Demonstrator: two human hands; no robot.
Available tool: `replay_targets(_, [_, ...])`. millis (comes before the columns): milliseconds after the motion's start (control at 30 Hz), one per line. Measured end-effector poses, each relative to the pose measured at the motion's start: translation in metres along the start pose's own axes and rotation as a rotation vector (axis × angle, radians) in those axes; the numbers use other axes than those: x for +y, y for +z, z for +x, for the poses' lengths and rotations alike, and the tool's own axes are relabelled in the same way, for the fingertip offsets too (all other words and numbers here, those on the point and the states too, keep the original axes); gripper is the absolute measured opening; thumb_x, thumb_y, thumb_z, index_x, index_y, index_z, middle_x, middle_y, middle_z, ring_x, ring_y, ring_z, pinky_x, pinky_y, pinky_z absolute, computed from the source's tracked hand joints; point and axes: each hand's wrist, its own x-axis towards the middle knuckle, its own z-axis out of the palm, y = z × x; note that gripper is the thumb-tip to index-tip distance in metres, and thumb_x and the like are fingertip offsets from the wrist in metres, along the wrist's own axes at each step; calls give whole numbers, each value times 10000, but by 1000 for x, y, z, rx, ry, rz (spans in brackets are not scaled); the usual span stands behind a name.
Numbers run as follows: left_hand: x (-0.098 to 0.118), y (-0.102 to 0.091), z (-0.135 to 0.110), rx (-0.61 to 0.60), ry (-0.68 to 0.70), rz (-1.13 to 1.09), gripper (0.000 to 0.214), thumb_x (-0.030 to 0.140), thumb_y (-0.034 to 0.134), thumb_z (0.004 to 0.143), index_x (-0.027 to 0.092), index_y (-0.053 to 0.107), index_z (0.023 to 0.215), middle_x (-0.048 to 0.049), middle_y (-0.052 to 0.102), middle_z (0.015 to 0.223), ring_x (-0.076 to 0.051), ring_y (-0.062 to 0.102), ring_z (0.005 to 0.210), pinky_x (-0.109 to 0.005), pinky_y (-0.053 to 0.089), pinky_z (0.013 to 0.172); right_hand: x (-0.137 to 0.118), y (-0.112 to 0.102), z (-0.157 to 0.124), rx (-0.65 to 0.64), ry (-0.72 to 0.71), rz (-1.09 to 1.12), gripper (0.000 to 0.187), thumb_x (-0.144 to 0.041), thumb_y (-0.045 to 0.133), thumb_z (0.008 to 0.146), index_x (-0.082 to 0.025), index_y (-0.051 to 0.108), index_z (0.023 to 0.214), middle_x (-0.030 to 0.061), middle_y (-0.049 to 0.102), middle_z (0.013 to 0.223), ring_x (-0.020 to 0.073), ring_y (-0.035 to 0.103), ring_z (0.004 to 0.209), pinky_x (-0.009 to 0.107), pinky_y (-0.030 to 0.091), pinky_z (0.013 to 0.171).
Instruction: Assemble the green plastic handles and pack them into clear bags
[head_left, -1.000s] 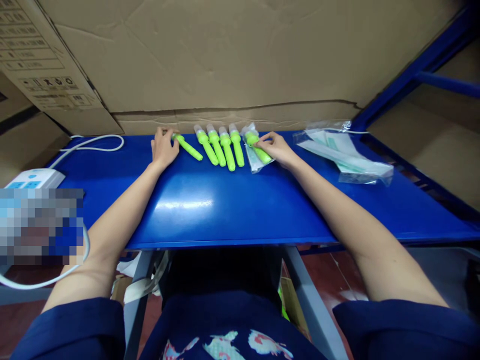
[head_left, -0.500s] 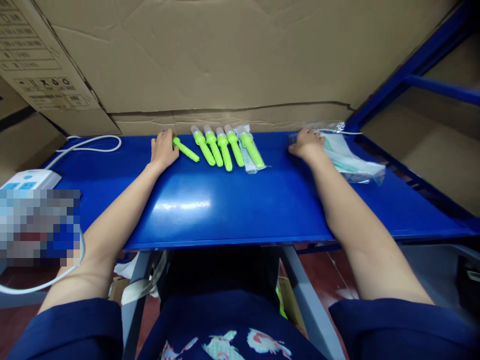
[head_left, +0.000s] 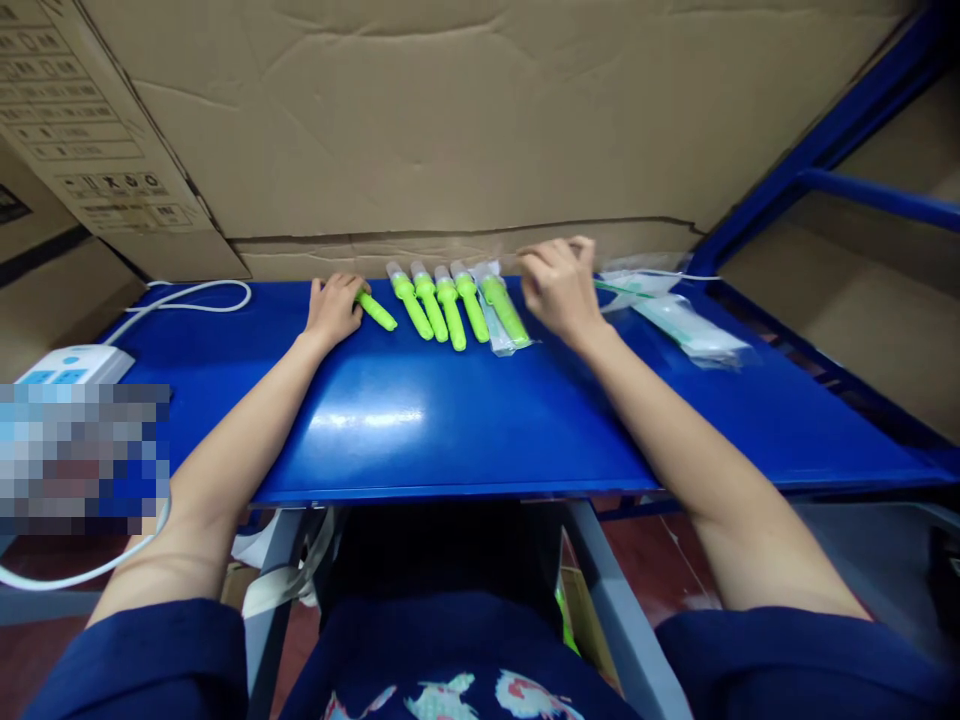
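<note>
My left hand rests near the table's back edge, its fingers closed over the upper end of a yellow-green torch-shaped stick. Its head is hidden under the fingers. To the right lie several similar sticks with pale translucent heads, side by side. Another such stick sits in a clear plastic sleeve at the row's right end. My right hand is raised just right of that sleeve, fingers bent but apart and slightly blurred. I see nothing in it. Flat clear plastic bags lie farther right.
The blue table backs onto a cardboard wall. A white power strip and its white cable occupy the left side. A blue metal frame rises at right. A blurred-out patch covers the lower left.
My right hand has come off the plastic bags and moved left, beside the sleeved stick. The bags lie in a different shape. My left hand now covers the loose stick's head.
</note>
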Motion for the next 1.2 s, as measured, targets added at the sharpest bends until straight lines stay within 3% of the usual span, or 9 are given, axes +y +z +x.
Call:
replay_targets(167, [4, -1, -1, -10, 4, 18, 346, 127, 463, 861, 214, 687, 1110, -129, 700, 1331, -361, 576, 1331, -572, 403, 1048, -49, 11, -15, 69, -378, 195, 276, -198, 490, 1016, -318, 738, 1016, 25, 667, 1417, 304, 580, 1314, 574, 313, 1097])
replay_targets(300, [7, -1, -1, -12, -23, 19, 337, 115, 462, 855, 220, 689, 1081, -132, 696, 1314, -366, 572, 1326, -579, 415, 1039, -74, 10, -26, 72, -477, 269, 275, -221, 526, 1016, -349, 760, 951, -4, 651, 1442, 296, 565, 1318, 549, 344, 1081])
replay_targets(500, [6, -2, -3, 0, -100, 41, 312, 183, 510, 868, 202, 642, 1150, -179, 683, 1293, -402, 571, 1314, -587, 446, 1022, -60, 17, -16, 80, -297, 512, 238, -164, 576, 897, -274, 769, 811, 40, 604, 1469, 299, 600, 1243, 523, 463, 1040])
replay_targets(600, [4, -2, -3, -4, -136, 17, 331, 207, 523, 872, 204, 618, 1189, -177, 692, 1288, -408, 576, 1309, -596, 451, 1027, -37, 30, -9, -10, -152, 690, 249, -132, 534, 840, -236, 758, 813, 87, 727, 1216, 261, 689, 1074, 456, 545, 926])
replay_targets(733, [1, -2, -3, 27, -175, -29, 343, 237, 512, 904, 215, 608, 1233, -178, 687, 1306, -409, 571, 1318, -602, 427, 1066, -9, 39, -5, -132, -21, 779, 400, -55, 445, 757, -224, 775, 907, 73, 764, 1183, 247, 690, 1187, 465, 494, 1089])
replay_targets(833, [2, -1, -1, 135, -206, -84, 361, 294, 506, 946, 225, 586, 1292, -180, 666, 1355, -404, 568, 1328, -586, 409, 1093, 0, 36, -2, -56, 66, 682, 426, -51, 439, 778, -231, 770, 978, 68, 750, 1220, 232, 668, 1221, 449, 456, 1154])
replay_targets(967, [14, -2, 1, 298, -185, -175, 361, 382, 489, 1002, 268, 573, 1334, -133, 667, 1363, -362, 564, 1335, -524, 382, 1132, -7, 26, -2, 72, 188, 595, 306, -149, 453, 908, -239, 728, 1005, 81, 744, 1157, 240, 674, 1141, 419, 509, 1073])
replay_targets(1100, [36, -8, -1, 299, -13, -153, 360, 416, 505, 1012, 276, 630, 1319, -118, 665, 1360, -368, 551, 1331, -530, 345, 1149, -28, 17, -5, 64, 165, 709, 244, -348, 514, 986, -235, 679, 1125, 96, 724, 1196, 256, 681, 1108, 413, 527, 1026])
replay_targets(1200, [57, -11, -5, 239, 116, -121, 338, 395, 558, 994, 275, 669, 1290, -111, 672, 1361, -375, 555, 1333, -559, 327, 1161, -44, 10, -8, -9, 133, 871, 514, -563, 681, 907, -268, 592, 1320, 91, 696, 1267, 256, 689, 1095, 396, 548, 988])
